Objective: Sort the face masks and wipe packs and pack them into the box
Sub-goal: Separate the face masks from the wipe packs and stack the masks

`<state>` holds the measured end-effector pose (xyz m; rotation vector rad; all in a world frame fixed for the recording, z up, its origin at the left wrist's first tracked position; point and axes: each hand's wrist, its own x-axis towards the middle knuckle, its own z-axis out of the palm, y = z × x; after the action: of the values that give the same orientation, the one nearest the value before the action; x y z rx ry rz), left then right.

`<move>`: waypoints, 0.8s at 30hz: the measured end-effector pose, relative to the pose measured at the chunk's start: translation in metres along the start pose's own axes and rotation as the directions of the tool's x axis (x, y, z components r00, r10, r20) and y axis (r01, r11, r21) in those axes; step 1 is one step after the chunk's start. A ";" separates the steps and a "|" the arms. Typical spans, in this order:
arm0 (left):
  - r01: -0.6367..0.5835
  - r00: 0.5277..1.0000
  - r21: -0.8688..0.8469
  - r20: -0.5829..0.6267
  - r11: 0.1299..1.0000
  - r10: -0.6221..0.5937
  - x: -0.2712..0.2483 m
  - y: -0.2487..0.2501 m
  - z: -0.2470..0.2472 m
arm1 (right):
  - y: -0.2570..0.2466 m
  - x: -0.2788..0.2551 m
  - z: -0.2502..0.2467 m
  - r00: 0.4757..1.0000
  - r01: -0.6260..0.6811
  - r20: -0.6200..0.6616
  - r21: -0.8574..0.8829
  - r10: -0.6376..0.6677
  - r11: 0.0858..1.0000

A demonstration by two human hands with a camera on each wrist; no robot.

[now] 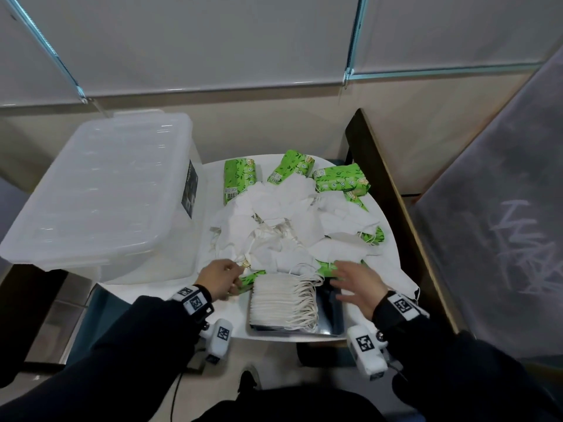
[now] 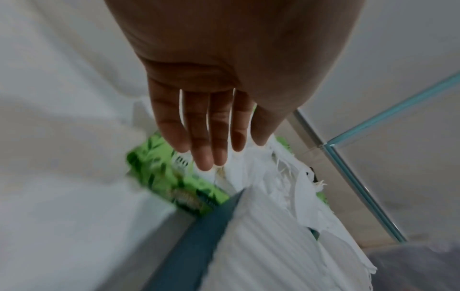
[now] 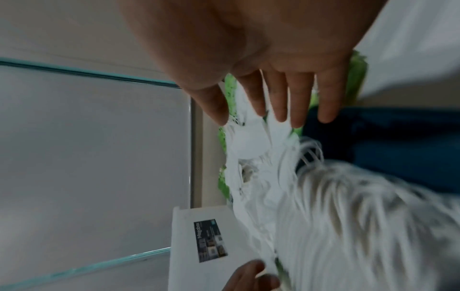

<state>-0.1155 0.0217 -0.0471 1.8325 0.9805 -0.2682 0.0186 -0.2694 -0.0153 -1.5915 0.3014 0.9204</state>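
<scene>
Clear lidded box [image 1: 100,190] at left on the white table [image 1: 393,269]; its dark label [image 3: 210,240] is too blurred to read. Green wipe packs [image 1: 341,179] far side, print illegible. Loose masks [image 1: 286,220] heaped centre; stacked masks [image 1: 283,300] near edge. Left hand [image 1: 221,278] fingers straight, together, over a pack. Right hand [image 1: 358,284] spread, holding nothing.

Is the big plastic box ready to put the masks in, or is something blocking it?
Something blocks it. The clear box has its lid closed on top, so the neat stack of masks in front of the hands cannot go in until the lid comes off. Nothing visible stands on the lid.
</scene>
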 end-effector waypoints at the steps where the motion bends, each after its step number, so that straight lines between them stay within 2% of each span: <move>1: -0.078 0.995 0.066 -0.052 0.995 0.081 0.001 0.006 -0.007 | -0.013 0.002 -0.007 0.998 0.054 -0.014 0.001 -0.054 0.999; 4: -0.231 0.949 0.347 -0.128 0.909 0.289 0.012 0.024 -0.023 | -0.046 0.023 -0.011 0.988 0.150 -0.023 -0.060 -0.152 0.987; 7: -0.343 0.893 0.583 -0.042 0.736 0.449 0.032 0.040 -0.027 | -0.066 0.049 0.010 0.985 0.170 0.016 -0.144 -0.170 0.975; 9: -0.385 0.880 0.680 0.067 0.624 0.470 0.046 0.051 -0.022 | -0.076 0.065 0.032 0.983 0.184 0.059 -0.230 -0.175 0.956; 13: -0.437 0.880 0.785 0.272 0.439 0.389 0.079 0.062 -0.004 | -0.084 0.093 0.081 0.974 0.196 0.177 -0.368 -0.139 0.909; 16: -0.435 0.896 0.802 0.339 0.409 0.287 0.098 0.056 0.009 | -0.073 0.115 0.109 0.981 0.104 0.193 -0.465 -0.014 0.879; 18: -0.425 0.896 0.811 0.315 0.401 0.313 0.106 0.049 0.005 | -0.066 0.126 0.115 0.987 0.071 0.162 -0.559 0.024 0.826; 20: -0.362 0.907 0.825 0.205 0.434 0.367 0.115 0.044 -0.012 | -0.067 0.131 0.112 0.995 0.094 0.089 -0.651 -0.047 0.753; 22: -0.239 0.941 0.830 0.070 0.503 0.332 0.124 0.045 -0.031 | -0.070 0.137 0.107 0.989 0.104 0.005 -0.738 -0.148 0.667; 24: -0.117 0.962 0.827 -0.043 0.550 0.270 0.133 0.050 -0.046 | -0.072 0.143 0.103 0.981 0.085 -0.050 -0.760 -0.188 0.644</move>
<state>-0.0037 0.1189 -0.0681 2.8587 0.7893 -0.5017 0.1185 -0.1138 -0.0615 -2.4231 -0.1659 0.8725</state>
